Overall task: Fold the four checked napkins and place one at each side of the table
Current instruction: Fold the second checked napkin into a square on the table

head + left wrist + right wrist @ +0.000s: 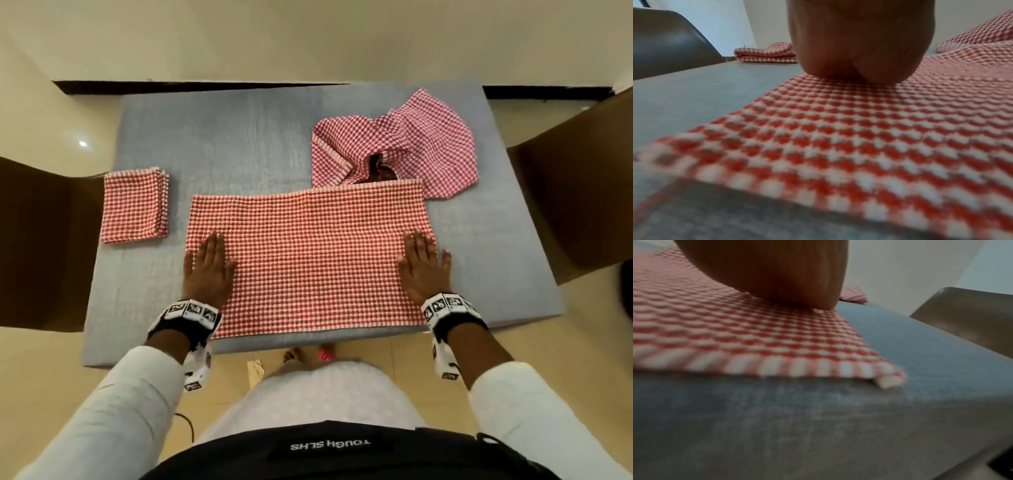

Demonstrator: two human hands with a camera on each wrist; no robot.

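Observation:
A red-and-white checked napkin (308, 260) lies flat near the front edge of the grey-blue table (222, 137), folded into a wide rectangle. My left hand (209, 267) presses flat on its left end and my right hand (423, 265) presses flat on its right end, fingers straight. The wrist views show each palm (859, 48) (777, 272) resting on the checked napkin (859, 138) (746, 331). A small folded napkin (135, 205) (766, 54) sits at the table's left side. A crumpled heap of checked napkins (397, 144) (854, 294) lies at the back right.
A dark brown chair (44, 246) stands at the table's left side and another chair (579, 192) at the right. A cream wall runs behind the table. Bare table surface shows at the back left.

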